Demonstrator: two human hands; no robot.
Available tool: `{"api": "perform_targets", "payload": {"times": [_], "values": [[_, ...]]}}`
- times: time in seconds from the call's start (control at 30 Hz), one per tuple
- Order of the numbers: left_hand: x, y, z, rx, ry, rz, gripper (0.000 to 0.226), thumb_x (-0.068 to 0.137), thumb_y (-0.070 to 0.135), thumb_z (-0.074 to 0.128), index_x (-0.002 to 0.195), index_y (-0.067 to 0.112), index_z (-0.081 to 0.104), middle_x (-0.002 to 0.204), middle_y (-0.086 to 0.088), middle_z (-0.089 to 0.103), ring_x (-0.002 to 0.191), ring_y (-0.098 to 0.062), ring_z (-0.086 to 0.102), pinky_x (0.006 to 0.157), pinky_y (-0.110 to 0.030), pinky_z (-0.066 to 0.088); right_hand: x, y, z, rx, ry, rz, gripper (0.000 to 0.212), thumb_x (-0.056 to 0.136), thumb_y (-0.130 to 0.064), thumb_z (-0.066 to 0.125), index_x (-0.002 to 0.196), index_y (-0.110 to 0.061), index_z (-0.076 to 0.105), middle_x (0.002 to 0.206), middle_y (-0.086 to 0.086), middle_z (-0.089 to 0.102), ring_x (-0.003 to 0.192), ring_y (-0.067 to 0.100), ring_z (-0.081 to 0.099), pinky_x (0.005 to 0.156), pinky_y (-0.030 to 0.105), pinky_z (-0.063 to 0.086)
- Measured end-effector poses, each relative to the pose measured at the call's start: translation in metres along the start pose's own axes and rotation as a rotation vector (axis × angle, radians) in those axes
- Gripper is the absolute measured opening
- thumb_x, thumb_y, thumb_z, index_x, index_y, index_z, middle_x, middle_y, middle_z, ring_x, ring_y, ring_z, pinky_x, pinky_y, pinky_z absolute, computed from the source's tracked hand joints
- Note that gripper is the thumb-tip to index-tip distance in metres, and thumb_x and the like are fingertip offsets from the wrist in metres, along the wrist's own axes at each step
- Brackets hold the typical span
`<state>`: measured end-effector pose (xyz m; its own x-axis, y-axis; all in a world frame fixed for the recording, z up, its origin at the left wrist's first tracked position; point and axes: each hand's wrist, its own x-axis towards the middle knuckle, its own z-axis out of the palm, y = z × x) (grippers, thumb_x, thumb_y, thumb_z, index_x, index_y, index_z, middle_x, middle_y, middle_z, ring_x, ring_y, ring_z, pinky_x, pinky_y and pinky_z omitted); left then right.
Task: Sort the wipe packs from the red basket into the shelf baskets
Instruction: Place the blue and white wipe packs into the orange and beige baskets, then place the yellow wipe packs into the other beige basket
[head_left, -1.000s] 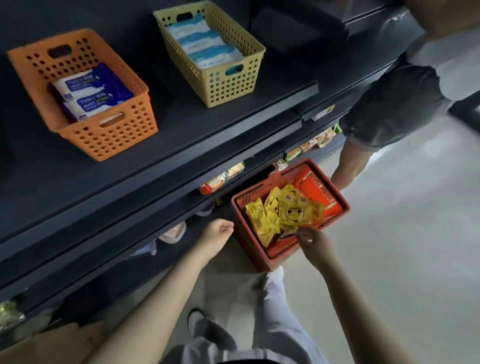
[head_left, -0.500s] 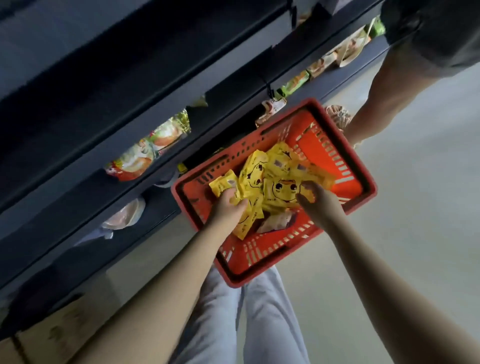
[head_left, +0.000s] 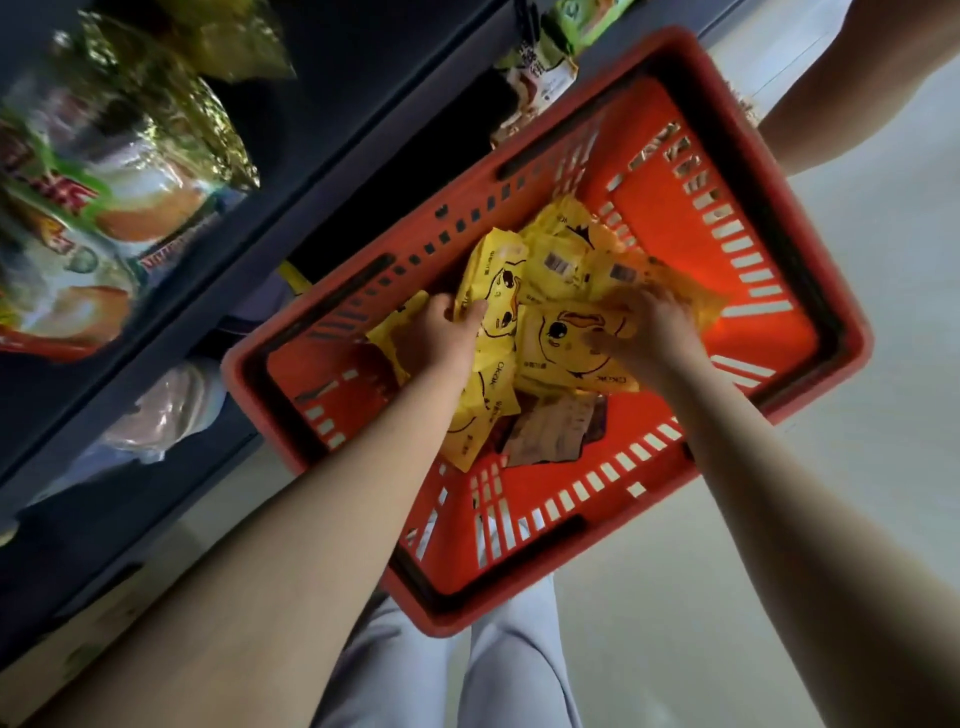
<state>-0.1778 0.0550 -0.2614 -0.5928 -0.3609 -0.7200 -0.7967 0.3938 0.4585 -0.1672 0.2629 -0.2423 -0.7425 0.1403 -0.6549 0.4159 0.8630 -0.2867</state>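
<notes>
Red basket (head_left: 675, 223) stood on the floor (head_left: 883, 467) beside the dark shelf (head_left: 311, 156), with yellow wipe packs (head_left: 550, 270) heaped inside. The left hand (head_left: 441, 338) gripped the left pack (head_left: 493, 286), thumb curled over its edge. The right hand (head_left: 649, 338) rested on the right pack (head_left: 561, 338); motion blur hid its grip.

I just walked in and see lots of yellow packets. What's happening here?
A person is reaching into a red basket on the floor with both hands. The left hand grips a yellow pack from the pile of wipe packs. The right hand rests on a second pack, but it is too blurred to tell if it grips. Nothing has been lifted out yet.
</notes>
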Motion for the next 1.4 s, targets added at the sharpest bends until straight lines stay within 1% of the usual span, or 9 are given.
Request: {"api": "perform_targets", "payload": {"times": [0.3, 0.43, 0.53, 0.7, 0.83, 1.03, 1.17, 1.3, 1.4], "values": [[-0.013, 0.000, -0.014, 0.028, 0.001, 0.123, 0.029, 0.093, 0.032, 0.060, 0.109, 0.008, 0.061, 0.095, 0.001, 0.057, 0.090, -0.021, 0.056, 0.075, -0.030, 0.045, 0.003, -0.017, 0.003, 0.013, -0.074, 0.025, 0.025, 0.082, -0.052, 0.067, 0.087, -0.029, 0.061, 0.072, -0.014, 0.054, 0.084, 0.019, 0.055, 0.097, 0.053, 0.040], [-0.047, 0.005, -0.038, -0.115, 0.010, 0.177, 0.033, 0.094, 0.034, 0.059, 0.113, 0.008, 0.060, 0.107, -0.003, 0.064, 0.095, -0.018, 0.058, 0.077, -0.027, 0.043, -0.036, -0.023, -0.032, 0.280, 0.118, -0.008, 0.025, 0.088, -0.034, 0.068, 0.102, -0.013, 0.069, 0.090, -0.001, 0.064, 0.069, 0.008, 0.052, 0.063, 0.023, 0.043], [-0.090, 0.016, -0.071, -0.250, -0.040, 0.165, 0.037, 0.094, 0.038, 0.056, 0.121, 0.011, 0.056, 0.113, 0.002, 0.056, 0.105, -0.015, 0.054, 0.084, -0.028, 0.042, -0.092, -0.025, -0.071, 0.737, 0.193, 0.055, 0.013, 0.087, -0.026, 0.069, 0.093, -0.014, 0.067, 0.097, -0.002, 0.068, 0.076, 0.008, 0.062, 0.064, 0.017, 0.050], [-0.187, 0.031, -0.151, -0.503, -0.198, 0.106, 0.034, 0.069, 0.065, 0.066, 0.095, 0.043, 0.064, 0.112, -0.004, 0.070, 0.104, -0.028, 0.066, 0.091, -0.055, 0.052, -0.198, -0.044, -0.141, 1.309, 0.093, -0.024, 0.023, 0.079, -0.031, 0.070, 0.088, -0.014, 0.058, 0.090, 0.013, 0.070, 0.074, 0.024, 0.070, 0.064, 0.041, 0.058], [-0.286, 0.048, -0.226, -0.733, -0.235, 0.170, 0.018, 0.089, 0.035, 0.066, 0.104, 0.024, 0.064, 0.096, 0.000, 0.073, 0.091, -0.018, 0.070, 0.072, -0.031, 0.057, -0.279, -0.082, -0.183, 1.609, -0.100, -0.218, 0.016, 0.094, -0.019, 0.049, 0.104, -0.011, 0.058, 0.105, 0.013, 0.070, 0.090, 0.024, 0.070, 0.072, 0.039, 0.059], [-0.385, 0.040, -0.317, -1.118, -0.224, 0.290, 0.026, 0.086, 0.020, 0.056, 0.109, 0.019, 0.067, 0.103, -0.006, 0.074, 0.092, -0.022, 0.071, 0.066, -0.036, 0.060, -0.369, -0.175, -0.220, 1.503, -0.317, -0.410, 0.067, 0.080, -0.046, 0.071, 0.136, -0.016, 0.051, 0.132, 0.018, 0.059, 0.116, 0.036, 0.060, 0.096, 0.060, 0.045], [-0.424, 0.023, -0.372, -1.220, -0.162, 0.312, 0.019, 0.095, 0.025, 0.052, 0.092, 0.022, 0.071, 0.086, -0.003, 0.077, 0.069, -0.018, 0.073, 0.048, -0.025, 0.054, -0.412, -0.233, -0.226, 1.454, -0.437, -0.517, 0.043, 0.084, -0.025, 0.061, 0.125, -0.012, 0.059, 0.121, 0.016, 0.067, 0.105, 0.031, 0.067, 0.080, 0.046, 0.057], [-0.452, -0.013, -0.426, -1.235, -0.131, 0.382, 0.040, 0.091, 0.034, 0.052, 0.123, 0.012, 0.062, 0.117, -0.015, 0.069, 0.101, -0.032, 0.069, 0.072, -0.038, 0.059, -0.454, -0.288, -0.207, 1.387, -0.556, -0.614, 0.046, 0.089, -0.020, 0.061, 0.132, -0.007, 0.053, 0.126, 0.020, 0.062, 0.115, 0.039, 0.061, 0.092, 0.058, 0.050], [-0.471, -0.051, -0.468, -1.238, -0.106, 0.445, 0.037, 0.084, 0.023, 0.057, 0.117, 0.009, 0.063, 0.110, -0.014, 0.072, 0.094, -0.026, 0.072, 0.069, -0.031, 0.059, -0.486, -0.327, -0.178, 1.335, -0.568, -0.681, 0.054, 0.086, -0.020, 0.067, 0.135, -0.005, 0.050, 0.131, 0.023, 0.058, 0.118, 0.043, 0.057, 0.098, 0.063, 0.043]]}}
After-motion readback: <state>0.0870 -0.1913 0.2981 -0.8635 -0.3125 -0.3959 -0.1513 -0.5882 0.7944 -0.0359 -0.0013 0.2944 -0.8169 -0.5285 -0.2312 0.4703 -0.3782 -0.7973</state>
